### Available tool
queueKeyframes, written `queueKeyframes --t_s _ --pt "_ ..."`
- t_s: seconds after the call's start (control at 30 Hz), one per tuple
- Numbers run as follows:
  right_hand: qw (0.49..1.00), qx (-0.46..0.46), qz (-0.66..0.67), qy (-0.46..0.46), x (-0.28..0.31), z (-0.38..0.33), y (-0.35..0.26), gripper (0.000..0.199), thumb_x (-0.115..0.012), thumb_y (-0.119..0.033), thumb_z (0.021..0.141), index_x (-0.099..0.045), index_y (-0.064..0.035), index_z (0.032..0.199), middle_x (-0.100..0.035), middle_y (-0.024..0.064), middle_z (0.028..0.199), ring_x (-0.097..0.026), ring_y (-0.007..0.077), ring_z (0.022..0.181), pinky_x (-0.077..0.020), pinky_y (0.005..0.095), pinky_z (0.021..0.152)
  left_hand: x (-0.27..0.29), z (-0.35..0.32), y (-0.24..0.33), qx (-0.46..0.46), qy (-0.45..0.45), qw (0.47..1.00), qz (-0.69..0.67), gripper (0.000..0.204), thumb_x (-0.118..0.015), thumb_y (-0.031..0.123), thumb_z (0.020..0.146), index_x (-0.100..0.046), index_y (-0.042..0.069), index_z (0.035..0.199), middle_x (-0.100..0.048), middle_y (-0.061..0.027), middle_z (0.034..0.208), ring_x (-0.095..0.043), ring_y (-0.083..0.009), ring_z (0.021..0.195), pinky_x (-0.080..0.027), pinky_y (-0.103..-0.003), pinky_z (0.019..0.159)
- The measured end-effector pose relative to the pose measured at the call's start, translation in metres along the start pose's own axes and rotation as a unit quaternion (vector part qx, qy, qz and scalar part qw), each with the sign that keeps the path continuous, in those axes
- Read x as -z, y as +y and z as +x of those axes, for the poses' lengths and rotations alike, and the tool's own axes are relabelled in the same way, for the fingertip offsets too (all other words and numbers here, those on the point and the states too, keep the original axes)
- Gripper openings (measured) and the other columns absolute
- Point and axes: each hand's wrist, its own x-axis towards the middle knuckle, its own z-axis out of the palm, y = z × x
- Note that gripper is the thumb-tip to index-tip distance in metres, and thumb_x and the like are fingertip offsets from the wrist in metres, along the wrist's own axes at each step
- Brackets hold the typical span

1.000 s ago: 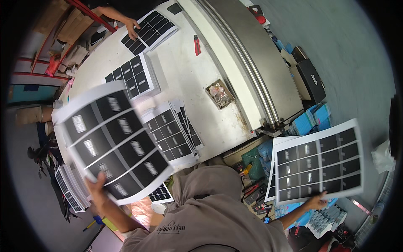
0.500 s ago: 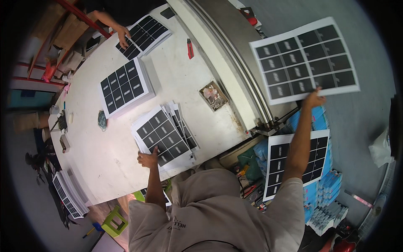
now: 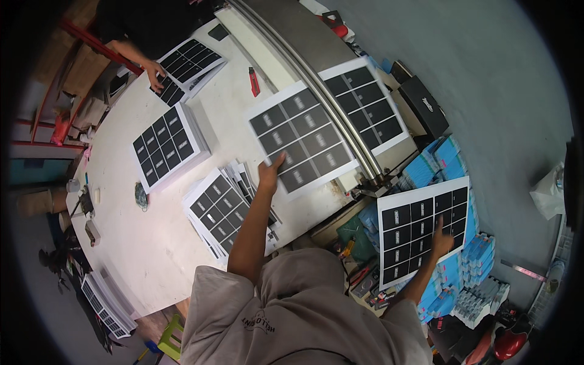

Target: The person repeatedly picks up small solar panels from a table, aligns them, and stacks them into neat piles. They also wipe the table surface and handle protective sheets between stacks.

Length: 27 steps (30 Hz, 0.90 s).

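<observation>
Paper in the left grip bears dark, white-edged rectangles.

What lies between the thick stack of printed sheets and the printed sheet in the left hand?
In the head view, only white tabletop shows between the thick stack and the held sheet.

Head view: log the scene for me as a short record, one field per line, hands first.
Left hand: holding a printed sheet beside the metal bars
Beyond the bars: more printed sheet; cannot tell whether it is the same one
Right hand: at another sheet; grip unclear
Table: neat stack, uneven pile, red cutter
Co-worker's hand: at far prints
Lower right: blue bundles
</observation>
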Motion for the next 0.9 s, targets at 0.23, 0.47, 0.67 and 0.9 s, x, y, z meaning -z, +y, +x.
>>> queueKeyframes --t_s 0.23,0.47,0.67,0.9 --pt "0.963 -0.209 -0.039 -0.163 -0.022 -0.041 0.117 0.132 -0.046 -0.101 0.059 -0.061 0.0141 0.122 -0.06 0.031 0.128 -0.054 0.0489 0.123 -0.0444 0.0537 0.102 0.093 -0.089 0.105 -0.035 0.105 0.978 0.175 0.05 -0.084 0.019 0.08 -0.063 -0.003 0.119 -0.07 -0.0117 0.108 -0.066 -0.0206 0.094 -0.052 -0.033 0.086" --pt "0.966 -0.253 0.026 0.04 -0.034 -0.048 0.092 0.094 -0.075 -0.07 0.071 -0.057 0.0124 0.113 -0.062 0.029 0.113 -0.06 0.0491 0.108 -0.053 0.0538 0.085 0.174 -0.247 0.263 -0.172 0.252 0.929 0.212 0.043 -0.077 0.005 0.083 -0.058 -0.004 0.121 -0.068 -0.0118 0.105 -0.064 -0.0188 0.092 -0.053 -0.032 0.083" --pt "0.936 -0.04 0.257 0.239 0.033 -0.018 0.132 0.074 -0.078 -0.05 0.083 -0.052 0.0134 0.113 -0.065 0.0272 0.099 -0.069 0.0368 0.086 -0.0557 0.0474 0.076 0.196 -0.32 0.274 -0.129 0.336 0.908 0.215 0.057 -0.081 0.007 0.078 -0.052 -0.003 0.127 -0.065 -0.0147 0.113 -0.064 -0.0236 0.1 -0.052 -0.036 0.091" --pt "0.815 -0.152 0.499 0.254 0.12 0.076 -0.008 0.085 -0.082 -0.054 0.077 -0.051 0.0135 0.119 -0.065 0.0226 0.089 -0.064 0.0278 0.079 -0.0553 0.0389 0.061 0.34 -0.182 0.012 0.048 0.225 0.912 0.34 0.048 -0.082 0.021 0.083 -0.064 -0.004 0.119 -0.07 -0.0122 0.112 -0.064 -0.0173 0.096 -0.051 -0.033 0.086"
